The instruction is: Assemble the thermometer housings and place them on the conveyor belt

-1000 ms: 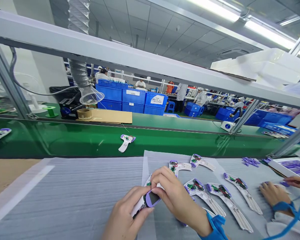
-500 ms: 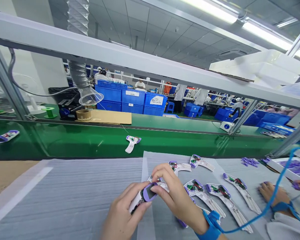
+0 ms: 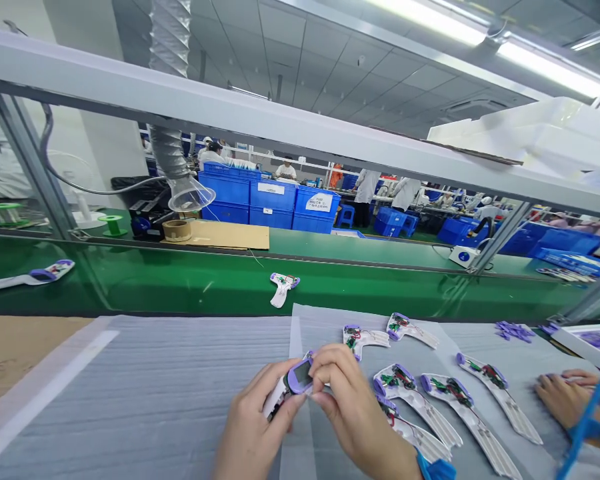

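A white infrared thermometer (image 3: pixel 300 377) with a purple-framed dark screen is held tilted above the mat, its screen facing up. My left hand (image 3: pixel 255 417) grips the body from the left, thumb below the screen and fingers along the far side. The fingers of my right hand (image 3: pixel 347 403) are bent and pinch at the right edge of the screen frame, covering that end. To the right lie several open white housings, one long housing (image 3: pixel 415 400) among them, with purple frames, green boards and red wires showing.
A co-worker's hands (image 3: pixel 565 397) rest on the mat at the right, near purple parts (image 3: pixel 515 331) and a white tray (image 3: pixel 587 347). Beyond the mat runs a green conveyor belt (image 3: pixel 180 283) carrying a wired housing (image 3: pixel 284 288). A shelf beam (image 3: pixel 290 123) crosses overhead.
My right thumb has slid off the screen toward its right edge. The housings on the belt have shifted right. The co-worker's hands have come together. The view has turned slightly left.
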### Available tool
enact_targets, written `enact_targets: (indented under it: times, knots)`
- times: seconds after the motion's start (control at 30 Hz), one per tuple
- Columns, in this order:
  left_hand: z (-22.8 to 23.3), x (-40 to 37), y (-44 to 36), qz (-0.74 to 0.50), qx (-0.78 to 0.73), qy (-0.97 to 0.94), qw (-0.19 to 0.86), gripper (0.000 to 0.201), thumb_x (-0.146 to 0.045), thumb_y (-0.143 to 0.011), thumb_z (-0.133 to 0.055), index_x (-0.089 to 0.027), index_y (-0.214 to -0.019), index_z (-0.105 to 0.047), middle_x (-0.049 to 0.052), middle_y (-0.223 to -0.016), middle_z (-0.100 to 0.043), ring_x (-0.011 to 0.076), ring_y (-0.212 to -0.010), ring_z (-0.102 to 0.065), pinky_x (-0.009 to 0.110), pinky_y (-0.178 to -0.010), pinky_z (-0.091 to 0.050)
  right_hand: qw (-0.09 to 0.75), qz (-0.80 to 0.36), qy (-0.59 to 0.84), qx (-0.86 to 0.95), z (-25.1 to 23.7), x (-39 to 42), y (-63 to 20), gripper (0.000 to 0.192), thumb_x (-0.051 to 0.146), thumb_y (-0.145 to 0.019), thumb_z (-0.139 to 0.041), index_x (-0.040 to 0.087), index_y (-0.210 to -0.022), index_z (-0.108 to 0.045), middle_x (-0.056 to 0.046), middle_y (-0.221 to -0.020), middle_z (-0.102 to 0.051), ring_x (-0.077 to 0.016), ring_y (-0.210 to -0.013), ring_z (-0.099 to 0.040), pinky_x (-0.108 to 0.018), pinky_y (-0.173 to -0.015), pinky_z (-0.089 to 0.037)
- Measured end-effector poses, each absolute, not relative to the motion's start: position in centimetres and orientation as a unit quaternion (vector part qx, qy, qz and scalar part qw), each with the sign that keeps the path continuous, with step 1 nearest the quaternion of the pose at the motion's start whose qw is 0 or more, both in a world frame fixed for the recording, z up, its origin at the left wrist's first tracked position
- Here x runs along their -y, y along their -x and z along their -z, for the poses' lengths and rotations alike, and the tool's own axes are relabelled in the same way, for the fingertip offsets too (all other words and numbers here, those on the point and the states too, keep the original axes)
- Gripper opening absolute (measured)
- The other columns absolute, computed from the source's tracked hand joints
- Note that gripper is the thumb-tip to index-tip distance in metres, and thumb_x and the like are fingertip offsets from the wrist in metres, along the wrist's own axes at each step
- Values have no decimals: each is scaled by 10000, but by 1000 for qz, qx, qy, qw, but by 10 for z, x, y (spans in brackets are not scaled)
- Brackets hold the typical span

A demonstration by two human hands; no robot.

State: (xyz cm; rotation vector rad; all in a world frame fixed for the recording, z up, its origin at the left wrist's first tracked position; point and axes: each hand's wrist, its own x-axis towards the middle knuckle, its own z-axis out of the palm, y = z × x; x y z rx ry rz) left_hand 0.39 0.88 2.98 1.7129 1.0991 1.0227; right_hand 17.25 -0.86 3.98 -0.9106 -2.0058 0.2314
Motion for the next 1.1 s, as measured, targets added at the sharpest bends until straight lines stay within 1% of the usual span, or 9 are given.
enact_targets:
  times: [0.1,0.2,0.33,0.47,0.57,0.7,0.8,0.9,1.1]
  knots:
    - [-29,-8,-7,-438,-454,-650,425,278,-378,-829,-554,-264,-1077,-602,8,-949,-673,129,-579,-577,225,-593,-495,497,-131,419,749,-31,11,-166,65,208,-938,-427,233,-992,-454,-49,-1056,-501,-199,-1017,-479,-337,-857,-411]
    - [-24,-10,-12,-475,-447,-650,390,253,-324,-821,-558,-264,-1064,-596,26,-1029,-645,184,-846,-625,248,-726,-502,547,-178,481,662,-23,11,-154,322,274,-849,-572,253,-1145,-448,-41,-1125,-511,-199,-1021,-502,-305,-852,-424]
    - [-17,-11,-16,-492,-420,-677,350,285,-215,-812,-521,-281,-1082,-584,25,-1094,-608,199,-1032,-576,283,-868,-468,589,-197,510,596,-18,10,-138,324,234,-750,-629,252,-1059,-533,-3,-989,-569,-192,-935,-540,-290,-823,-423]
    - [-15,-8,-19,-496,-417,-685,334,303,-195,-810,-516,-290,-1089,-583,27,-1104,-585,200,-1039,-567,294,-868,-476,629,-195,535,530,-14,11,-130,397,204,-687,-643,236,-1069,-541,-15,-1026,-599,-209,-970,-556,-312,-869,-416]
    - [-15,-6,-23,-516,-410,-668,345,307,-212,-794,-562,-284,-1092,-582,28,-1087,-590,204,-1019,-575,293,-858,-485,648,-179,532,515,-13,11,-128,353,233,-714,-622,224,-1057,-539,-27,-1014,-604,-212,-953,-558,-323,-854,-426]
    - [-16,-6,-26,-517,-399,-623,430,344,-253,-771,-594,-249,-1114,-570,47,-1101,-585,216,-983,-602,284,-793,-521,633,-107,524,560,-16,12,-132,314,207,-712,-601,218,-1021,-545,-33,-926,-584,-218,-879,-537,-337,-780,-433]
    - [-15,-9,-26,-493,-406,-583,502,431,-297,-732,-637,-221,-1146,-544,56,-1094,-589,209,-862,-633,273,-708,-527,629,-63,505,588,-18,14,-138,291,207,-719,-585,215,-1004,-530,-43,-909,-553,-225,-865,-524,-348,-761,-435]
    - [-13,-14,-27,-504,-389,-584,504,405,-276,-670,-682,-195,-1055,-591,46,-1011,-613,216,-866,-616,273,-735,-500,631,-20,493,599,-19,17,-142,288,219,-726,-581,215,-1009,-524,-49,-916,-523,-231,-882,-511,-359,-772,-433]
    - [-13,-15,-29,-512,-388,-587,493,442,-188,-621,-713,-209,-1046,-594,35,-1009,-571,217,-911,-587,266,-759,-473,611,-57,481,626,-18,19,-144,280,217,-727,-559,217,-1006,-538,-38,-878,-511,-214,-835,-495,-337,-733,-431]
